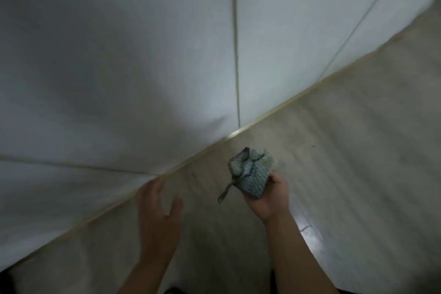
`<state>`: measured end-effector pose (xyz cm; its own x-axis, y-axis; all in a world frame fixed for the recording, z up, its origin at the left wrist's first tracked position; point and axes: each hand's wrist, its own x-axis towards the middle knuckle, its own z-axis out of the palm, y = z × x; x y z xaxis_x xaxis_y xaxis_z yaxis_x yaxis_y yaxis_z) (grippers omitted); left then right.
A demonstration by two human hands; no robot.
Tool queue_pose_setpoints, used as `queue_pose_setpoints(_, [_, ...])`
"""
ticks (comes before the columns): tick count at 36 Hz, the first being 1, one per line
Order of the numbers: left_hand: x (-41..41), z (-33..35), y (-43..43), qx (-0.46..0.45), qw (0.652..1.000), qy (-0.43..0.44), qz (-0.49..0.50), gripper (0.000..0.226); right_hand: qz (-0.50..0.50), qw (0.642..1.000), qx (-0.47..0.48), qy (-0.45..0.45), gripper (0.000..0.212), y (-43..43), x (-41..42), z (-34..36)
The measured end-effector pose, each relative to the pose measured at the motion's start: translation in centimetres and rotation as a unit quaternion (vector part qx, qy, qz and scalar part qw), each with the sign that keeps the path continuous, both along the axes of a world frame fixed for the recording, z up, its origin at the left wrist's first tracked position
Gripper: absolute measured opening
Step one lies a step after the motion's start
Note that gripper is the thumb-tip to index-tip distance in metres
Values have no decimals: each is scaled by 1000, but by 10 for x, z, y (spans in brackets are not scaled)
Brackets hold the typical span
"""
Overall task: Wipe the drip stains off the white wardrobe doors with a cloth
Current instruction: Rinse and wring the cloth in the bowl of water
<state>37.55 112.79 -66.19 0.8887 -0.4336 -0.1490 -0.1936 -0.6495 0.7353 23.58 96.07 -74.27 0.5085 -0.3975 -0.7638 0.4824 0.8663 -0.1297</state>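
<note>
Here, in the head view, the camera is tilted steeply down. White wardrobe doors [119, 55] fill the top and left of the picture. The panels are divided by thin dark seams: one seam [236, 55] runs straight down the middle, another slants at the upper right, and a third crosses at the lower left. The doors are seen closed, so whatever is inside is hidden. Their surface is blurred and stains cannot be made out.

The bottom edge of the doors [262, 119] runs diagonally from lower left to upper right as a pale strip. Below it a pale, wood-grained floor [358, 150] takes up the lower right. A bright reflected patch [305, 224] is seen beside the right forearm. Open floor lies to the right of the hands.

The left hand [157, 217] is held empty, with its fingers [150, 188] spread and loosely straight near the doors' bottom edge. Because of motion blur, contact cannot be told.

The right hand [267, 200] is raised over the floor with its fingers clamped round a folded blue-green waffle cloth [253, 176]. The bundle sticks out above the hand, near the doors but apart from them. A small loop [225, 192] hangs from its left side.
</note>
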Motion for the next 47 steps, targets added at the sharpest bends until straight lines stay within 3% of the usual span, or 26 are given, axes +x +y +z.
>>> queue_pose_setpoints(3, [-47,86,-86,20,989,142,-44,21,-40,999,-13,-7,47,-47,-62,99])
queue_pose_setpoints(5, [-77,139,-133,35,972,203,-116,22,-59,998,-35,-9,72,-70,-100,166])
queue_pose_setpoints(9, [-154,275,-235,57,912,331,-233,83,-96,993,-45,-43,77,-124,-193,320])
queue_pose_setpoints(11, [-190,336,-280,45,878,398,-262,89,-92,993,-69,-31,73,-151,-234,388])
queue_pose_setpoints(15, [-286,478,-364,12,835,406,-371,36,-93,984,-146,48,55,-205,-331,535])
queue_pose_setpoints(20, [-365,565,-436,-38,839,361,-405,20,-81,957,-244,132,55,-259,-413,649])
queue_pose_setpoints(25, [-418,596,-503,-99,816,418,-388,16,-133,941,-244,192,34,-308,-471,691])
queue_pose_setpoints(28, [-438,592,-547,-116,782,479,-382,19,-175,929,-237,225,39,-334,-497,699])
queue_pose_setpoints(31, [-468,577,-610,-87,735,556,-379,23,-224,911,-224,263,45,-374,-530,695])
queue_pose_setpoints(35, [-499,571,-656,-8,667,630,-397,35,-266,905,-229,239,55,-411,-552,703])
queue_pose_setpoints(41, [-532,583,-732,75,554,658,-505,43,-287,904,-251,193,59,-459,-589,716])
queue_pose_setpoints(44, [-557,582,-774,90,561,577,-586,50,-294,900,-255,197,61,-492,-613,712])
queue_pose_setpoints(47, [-588,572,-811,78,612,479,-625,21,-287,898,-237,232,63,-537,-638,698])
